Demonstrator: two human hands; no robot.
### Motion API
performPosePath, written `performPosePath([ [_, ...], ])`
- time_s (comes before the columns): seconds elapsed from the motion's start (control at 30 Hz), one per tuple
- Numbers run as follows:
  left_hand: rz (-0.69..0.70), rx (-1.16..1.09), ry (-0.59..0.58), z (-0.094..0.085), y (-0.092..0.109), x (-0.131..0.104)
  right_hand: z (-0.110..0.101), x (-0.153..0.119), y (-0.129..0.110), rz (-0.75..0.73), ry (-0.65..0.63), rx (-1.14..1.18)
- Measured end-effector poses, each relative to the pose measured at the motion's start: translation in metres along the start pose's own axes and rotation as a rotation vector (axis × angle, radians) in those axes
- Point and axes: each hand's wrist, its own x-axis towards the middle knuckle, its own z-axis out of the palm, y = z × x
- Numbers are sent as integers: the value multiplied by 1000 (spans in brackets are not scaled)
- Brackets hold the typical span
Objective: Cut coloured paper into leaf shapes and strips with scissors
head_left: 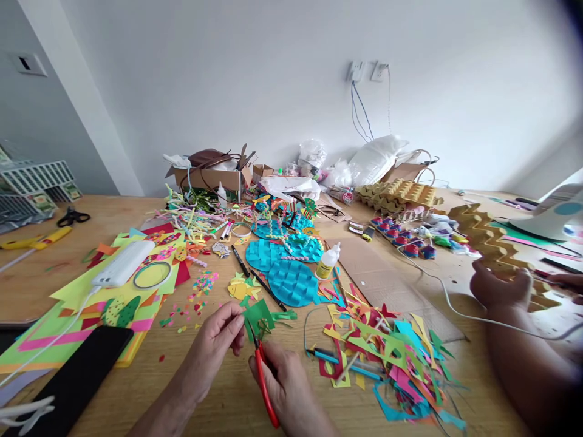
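Note:
Near the table's front edge, my left hand (221, 334) pinches a piece of green paper (259, 314) between thumb and fingers. My right hand (289, 388) is wrapped round red-handled scissors (265, 385), whose blades meet the green paper. Narrow green cut strips stick out to the right of the paper. Just beyond lie a yellow paper fish (243, 287), a black pen (240, 261) and blue folded-paper ovals (293, 283). A glue bottle (328, 262) stands beside the nearest oval.
Colourful paper scraps (401, 358) pile up at right, by a cardboard sheet (392, 285). Another person's hand (501, 285) holds an egg carton (489, 233). At left are coloured sheets (54, 321), a white power bank (124, 263) and a black phone (84, 379). A cardboard box (204, 179) stands behind.

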Motion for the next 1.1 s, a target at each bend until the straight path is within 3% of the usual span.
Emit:
performPosePath([
  [0.37,-63,-53,-57,2,-6,-7,0,-3,0,-27,-27,158],
  [0.8,-41,31,-52,5,1,-7,-6,-4,-7,38,-97,268],
  [1.1,-71,-2,-62,4,-6,-12,7,-8,8,26,-61,244],
])
